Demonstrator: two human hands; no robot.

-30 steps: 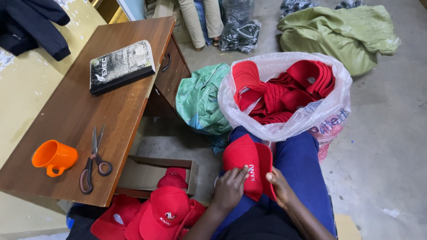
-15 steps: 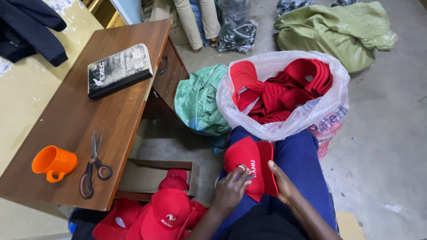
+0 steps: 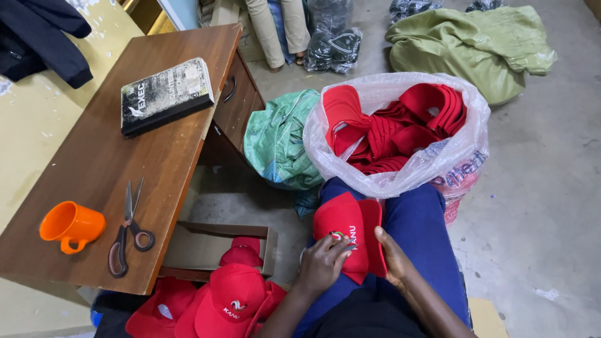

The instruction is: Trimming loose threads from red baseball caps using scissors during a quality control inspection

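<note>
Right now I am watching both hands working one red cap [image 3: 347,228] that is lying across the lap, on the blue trousers [image 3: 426,250]. My left hand [image 3: 322,266] is curling its fingers over the cap's front panel, pressing on the small emblem, while my right hand [image 3: 391,256] is lying fairly flat along the cap's right edge, thumb against the fabric; both are touching it, neither is fully closed around it. I am judging the hold as loose: the cap is sitting on a sloping thigh, so it could be sliding off toward the floor. Just ahead, the clear plastic bag [image 3: 400,169] of red caps is leaning against the knees and could be tipping if the legs shift. On the left, a pile of finished-looking red caps [image 3: 225,303] is resting below the bench [image 3: 94,188], where scissors [image 3: 128,228] are lying near the edge beside an orange cup [image 3: 72,225].
</note>
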